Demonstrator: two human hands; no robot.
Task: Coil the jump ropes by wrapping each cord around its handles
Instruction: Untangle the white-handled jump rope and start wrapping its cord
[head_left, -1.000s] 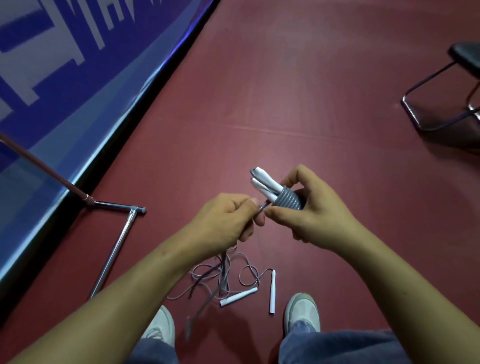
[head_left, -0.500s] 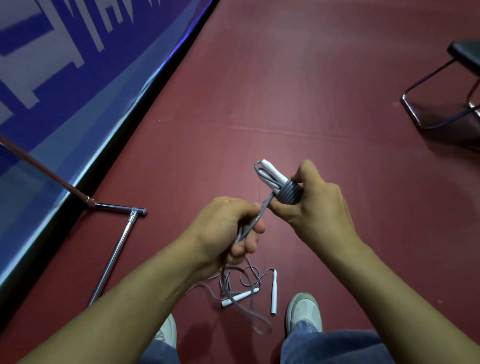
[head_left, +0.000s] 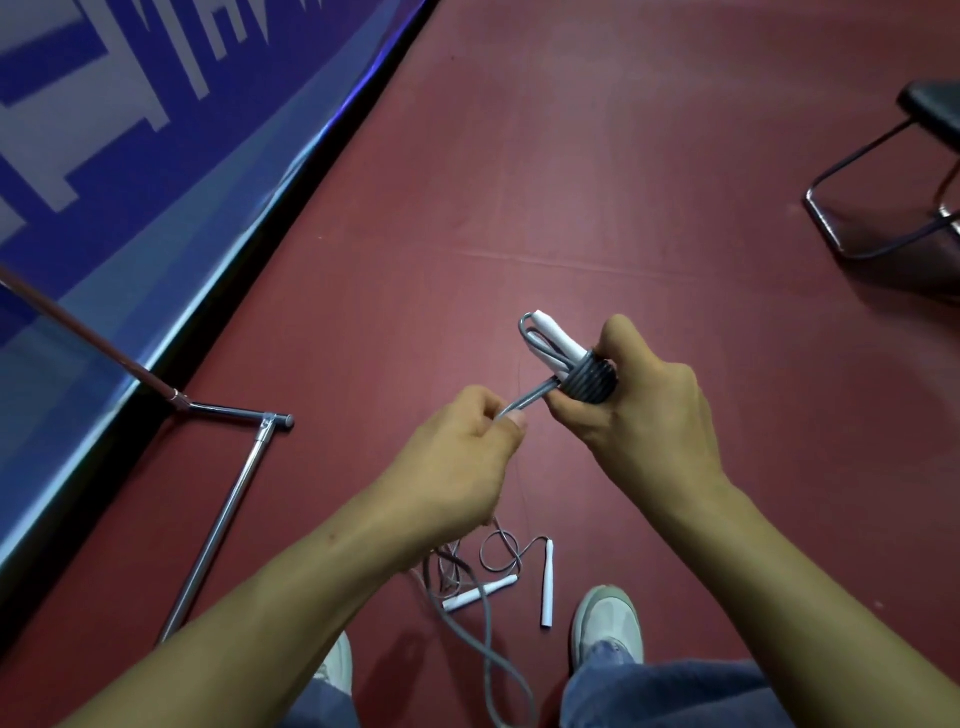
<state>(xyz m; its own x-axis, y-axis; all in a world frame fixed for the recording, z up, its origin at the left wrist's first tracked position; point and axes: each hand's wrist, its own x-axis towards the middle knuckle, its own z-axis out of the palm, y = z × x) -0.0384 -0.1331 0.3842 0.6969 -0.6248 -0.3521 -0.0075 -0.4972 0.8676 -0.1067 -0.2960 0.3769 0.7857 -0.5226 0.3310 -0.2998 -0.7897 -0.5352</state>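
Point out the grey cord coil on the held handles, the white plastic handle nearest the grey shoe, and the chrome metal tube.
Grey cord coil (head_left: 589, 383): head view, middle wound turns.
White plastic handle (head_left: 547, 582): head view, mid-shaft, beside grey shoe (head_left: 608, 621).
Chrome metal tube (head_left: 220, 525): head view, middle of long leg.

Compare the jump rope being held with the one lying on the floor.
The held rope has its handles bundled together in the right hand; the floor rope has them lying apart. The held rope's cord is wound in tight turns; the floor rope's sprawls in loose loops. Both have white handles and grey cord.
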